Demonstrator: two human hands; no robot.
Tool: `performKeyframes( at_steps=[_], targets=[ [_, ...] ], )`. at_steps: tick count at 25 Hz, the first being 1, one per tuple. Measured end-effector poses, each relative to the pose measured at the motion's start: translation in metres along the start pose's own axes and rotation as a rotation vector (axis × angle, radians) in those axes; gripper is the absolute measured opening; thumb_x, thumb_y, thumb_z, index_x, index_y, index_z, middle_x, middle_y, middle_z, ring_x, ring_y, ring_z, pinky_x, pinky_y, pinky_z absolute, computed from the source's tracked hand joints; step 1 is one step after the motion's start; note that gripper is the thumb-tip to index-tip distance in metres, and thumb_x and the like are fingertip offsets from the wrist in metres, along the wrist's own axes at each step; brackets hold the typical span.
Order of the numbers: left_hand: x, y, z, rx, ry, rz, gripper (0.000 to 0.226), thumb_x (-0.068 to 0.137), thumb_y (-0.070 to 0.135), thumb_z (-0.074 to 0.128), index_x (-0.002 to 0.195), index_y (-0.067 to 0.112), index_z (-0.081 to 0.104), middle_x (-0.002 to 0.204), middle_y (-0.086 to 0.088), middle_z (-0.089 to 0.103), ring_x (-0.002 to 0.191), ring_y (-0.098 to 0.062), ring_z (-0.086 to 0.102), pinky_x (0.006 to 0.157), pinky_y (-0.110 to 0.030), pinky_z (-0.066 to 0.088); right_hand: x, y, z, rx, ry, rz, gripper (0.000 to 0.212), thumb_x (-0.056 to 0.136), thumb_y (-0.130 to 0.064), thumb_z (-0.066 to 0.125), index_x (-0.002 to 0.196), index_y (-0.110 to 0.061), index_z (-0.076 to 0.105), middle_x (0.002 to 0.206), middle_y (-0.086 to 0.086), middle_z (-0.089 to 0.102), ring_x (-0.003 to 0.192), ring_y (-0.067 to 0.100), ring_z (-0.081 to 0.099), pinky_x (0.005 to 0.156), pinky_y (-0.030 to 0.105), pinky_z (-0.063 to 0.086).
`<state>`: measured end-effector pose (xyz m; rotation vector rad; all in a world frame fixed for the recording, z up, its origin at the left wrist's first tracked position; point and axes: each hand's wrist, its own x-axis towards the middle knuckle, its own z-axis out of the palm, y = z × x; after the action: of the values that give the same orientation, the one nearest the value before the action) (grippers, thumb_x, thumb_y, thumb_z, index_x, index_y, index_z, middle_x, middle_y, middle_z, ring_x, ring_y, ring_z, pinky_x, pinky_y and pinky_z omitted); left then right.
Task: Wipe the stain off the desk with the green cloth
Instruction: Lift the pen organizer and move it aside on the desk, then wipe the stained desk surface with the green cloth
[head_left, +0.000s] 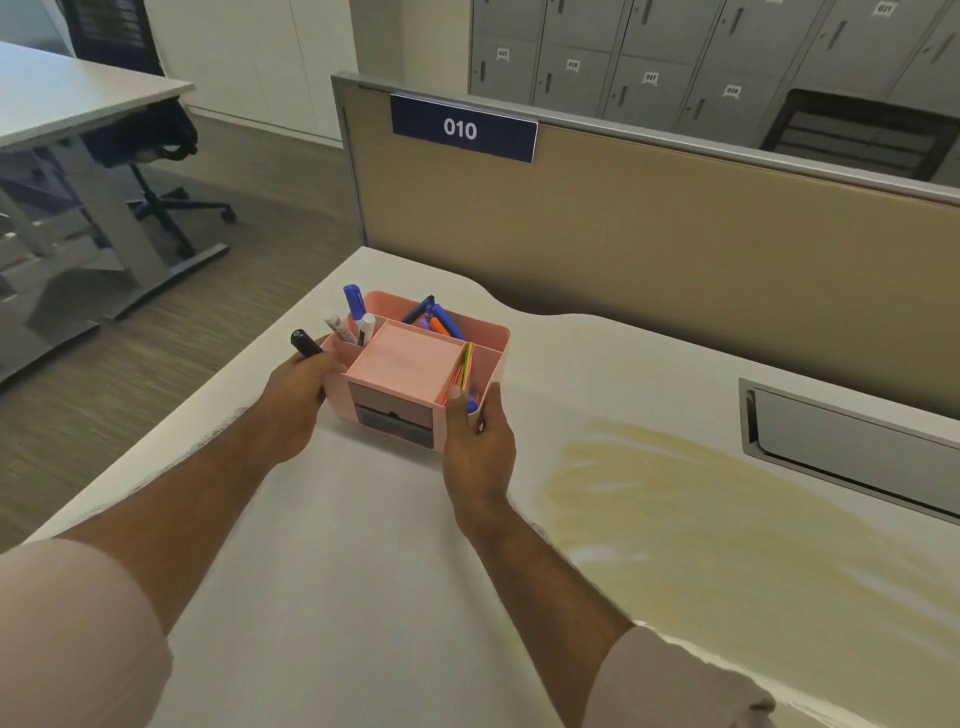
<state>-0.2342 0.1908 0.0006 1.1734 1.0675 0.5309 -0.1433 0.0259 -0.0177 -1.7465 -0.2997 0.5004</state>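
Note:
A wide yellowish stain (701, 509) spreads over the right half of the white desk (337, 597). No green cloth is in view. A pink desk organizer (410, 364) full of pens and markers stands near the desk's far left corner. My left hand (298, 387) grips its left side and also holds a black marker (305, 344). My right hand (478, 441) grips its right front corner, thumb on the rim. The organizer sits just left of the stain.
A tan partition (675, 249) labelled 010 runs along the desk's far edge. A grey cable tray flap (852, 447) is set into the desk at the right. Another desk and an office chair (156, 156) stand to the left across the floor. Grey lockers line the back wall.

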Motion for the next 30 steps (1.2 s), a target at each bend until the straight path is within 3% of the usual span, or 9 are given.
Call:
performKeyframes(
  at_steps=[2, 4, 7, 9, 11, 13, 18, 24, 30],
  targets=[
    [-0.005, 0.005, 0.002, 0.004, 0.000, -0.009, 0.049, 0.086, 0.013, 0.053, 0.135, 0.013, 0.052, 0.105, 0.004, 0.065, 0.104, -0.013, 0.059, 0.098, -0.028, 0.044, -0.001, -0.001, -0.005, 0.014, -0.027, 0.009, 0.060, 0.092, -0.053, 0.050, 0.146, -0.032, 0.035, 0.145, -0.005, 0.050, 0.128, 0.022, 0.052, 0.103, 0.043, 0.049],
    [-0.011, 0.008, 0.006, 0.029, 0.080, 0.031, 0.054, 0.085, 0.021, 0.051, 0.138, 0.015, 0.049, 0.119, 0.004, 0.063, 0.112, -0.015, 0.056, 0.097, -0.026, 0.040, -0.001, -0.003, -0.016, 0.055, -0.040, -0.010, 0.062, 0.089, -0.058, 0.051, 0.145, -0.035, 0.036, 0.143, -0.007, 0.051, 0.128, 0.021, 0.052, 0.102, 0.037, 0.049],
    [-0.028, 0.017, 0.016, 0.171, 0.294, 0.332, 0.064, 0.083, 0.032, 0.047, 0.144, 0.013, 0.040, 0.152, -0.008, 0.040, 0.139, -0.026, 0.037, 0.112, -0.041, 0.030, 0.005, -0.007, -0.039, 0.001, 0.020, 0.012, 0.067, 0.088, -0.060, 0.050, 0.148, -0.035, 0.031, 0.152, -0.006, 0.041, 0.136, 0.022, 0.043, 0.101, 0.035, 0.043],
    [-0.047, 0.024, 0.030, 0.362, 0.421, 0.576, 0.063, 0.086, 0.035, 0.050, 0.145, 0.017, 0.039, 0.154, -0.006, 0.039, 0.142, -0.022, 0.033, 0.111, -0.033, 0.028, 0.010, -0.006, -0.064, -0.069, 0.074, -0.024, 0.071, 0.089, -0.059, 0.051, 0.150, -0.030, 0.029, 0.157, -0.004, 0.035, 0.142, 0.021, 0.036, 0.109, 0.034, 0.035],
    [-0.065, 0.030, 0.052, 0.589, 0.453, 0.777, 0.060, 0.089, 0.033, 0.052, 0.144, 0.014, 0.041, 0.152, -0.009, 0.042, 0.144, -0.023, 0.030, 0.113, -0.036, 0.029, 0.011, -0.004, -0.099, -0.083, 0.116, -0.132, 0.070, 0.090, -0.055, 0.054, 0.149, -0.023, 0.033, 0.156, -0.002, 0.036, 0.143, 0.016, 0.033, 0.111, 0.026, 0.026],
    [-0.086, 0.030, 0.081, 0.736, 0.374, 0.899, 0.057, 0.091, 0.031, 0.054, 0.144, 0.011, 0.041, 0.151, -0.010, 0.043, 0.146, -0.025, 0.028, 0.115, -0.043, 0.029, 0.008, -0.002, -0.141, -0.132, 0.153, -0.226, 0.067, 0.092, -0.051, 0.054, 0.148, -0.020, 0.036, 0.156, -0.002, 0.037, 0.144, 0.013, 0.031, 0.115, 0.025, 0.020],
    [-0.147, 0.002, 0.175, 0.957, 0.074, 1.044, 0.066, 0.091, 0.044, 0.043, 0.147, 0.009, 0.037, 0.154, -0.008, 0.038, 0.148, -0.024, 0.024, 0.118, -0.041, 0.020, 0.001, 0.007, -0.267, -0.338, 0.315, -0.335, 0.062, 0.094, -0.048, 0.052, 0.146, -0.015, 0.039, 0.155, -0.001, 0.038, 0.145, 0.012, 0.028, 0.122, 0.032, 0.012],
    [-0.211, -0.035, 0.294, 1.092, -0.172, 1.112, 0.077, 0.094, 0.051, 0.039, 0.154, 0.011, 0.012, 0.164, -0.004, 0.010, 0.151, -0.018, 0.006, 0.122, -0.034, 0.008, -0.020, 0.032, -0.419, -0.510, 0.519, -0.321, 0.060, 0.095, -0.047, 0.052, 0.143, -0.012, 0.045, 0.151, 0.006, 0.044, 0.143, 0.019, 0.033, 0.121, 0.034, 0.014],
    [-0.278, -0.064, 0.399, 1.044, -0.329, 1.175, 0.079, 0.093, 0.050, 0.044, 0.155, 0.012, 0.012, 0.164, 0.001, 0.009, 0.151, -0.015, 0.005, 0.118, -0.026, 0.001, -0.039, 0.058, -0.546, -0.601, 0.640, -0.283, 0.057, 0.095, -0.041, 0.054, 0.141, -0.008, 0.047, 0.148, 0.011, 0.047, 0.141, 0.026, 0.037, 0.117, 0.046, 0.026]
  ],
)
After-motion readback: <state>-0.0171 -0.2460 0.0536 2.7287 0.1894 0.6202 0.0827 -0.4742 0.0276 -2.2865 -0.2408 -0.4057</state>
